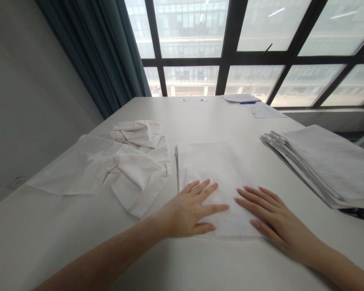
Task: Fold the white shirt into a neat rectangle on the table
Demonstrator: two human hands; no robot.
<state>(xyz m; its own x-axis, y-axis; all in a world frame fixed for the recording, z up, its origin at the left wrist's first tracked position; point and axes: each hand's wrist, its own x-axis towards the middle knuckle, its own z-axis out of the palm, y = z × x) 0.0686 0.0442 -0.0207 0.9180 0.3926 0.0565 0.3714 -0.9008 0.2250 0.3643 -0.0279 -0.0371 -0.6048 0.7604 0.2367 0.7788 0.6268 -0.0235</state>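
A white cloth (210, 161), folded into a flat rectangle, lies on the white table in front of me. My left hand (194, 208) rests palm down on its lower left part, fingers spread. On its right side lies my right hand (268, 218), flat, with fingers stretched out and pointing left. Neither hand grips anything. Left of the folded cloth is a crumpled heap of white fabric (130, 161), loosely spread. To the right, a thick stack of folded white cloths (330, 161) sits near the table's edge.
The white table (182, 121) runs back toward a large window (194, 32). At its far end lie papers (241, 98) and a blue pen (248, 102), with another sheet (268, 111) nearer. Something dark (359, 213) shows under the stack. A dark blue curtain (109, 52) hangs at the back left.
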